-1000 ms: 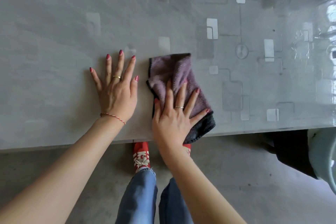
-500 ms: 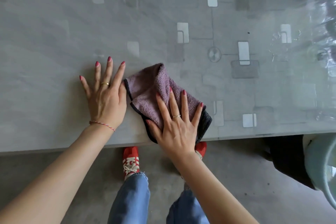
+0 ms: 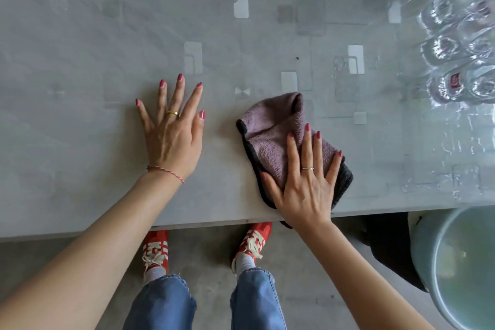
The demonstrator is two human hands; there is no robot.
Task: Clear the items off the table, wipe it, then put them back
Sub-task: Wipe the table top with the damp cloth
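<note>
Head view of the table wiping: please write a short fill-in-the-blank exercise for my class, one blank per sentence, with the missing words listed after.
1. The right hand presses flat on a purple ____.
2. The left hand rests with spread fingers on the bare ____.
3. The glasses stand at the table's far ____ side.
4. Under the table edge show two ____ shoes.

Missing words: cloth; table; right; red

A grey floor (image 3: 211, 270) is showing below and nearer than the grip. Two red shoes with white laces are standing on it: the left shoe (image 3: 156, 252) down and to the left of the grip, the right shoe (image 3: 254, 240) just below it. Blue jeans (image 3: 160, 305) with frayed hems are hanging over both. A pale green bucket (image 3: 426, 257) is standing lower right of the grip, with a dark object (image 3: 385, 244), not identifiable, lying between.
</note>
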